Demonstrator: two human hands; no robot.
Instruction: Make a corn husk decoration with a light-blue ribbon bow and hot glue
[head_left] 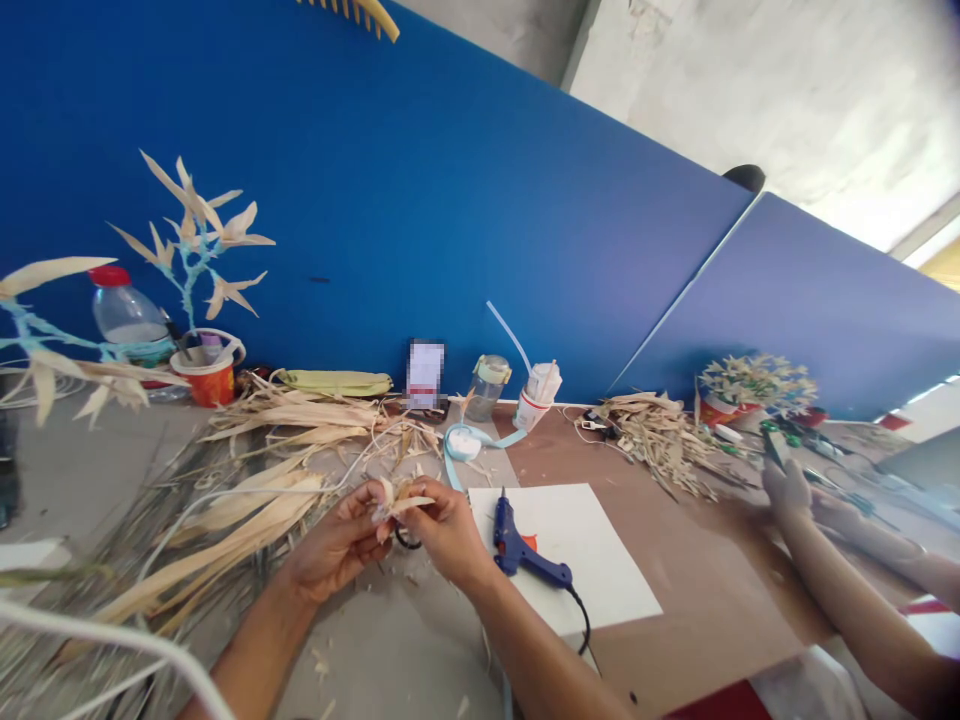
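Overhead, pale plaster (735, 90) fills the upper right of the frame, above a blue partition (420, 220). Below, the table (390, 640) is grey at lower left and brown at right, with dry husk strips (322, 415) strewn at left. Just below centre, the left hand (356, 535) and right hand (450, 535) pinch a small husk piece (412, 503), fingers nearly closed.
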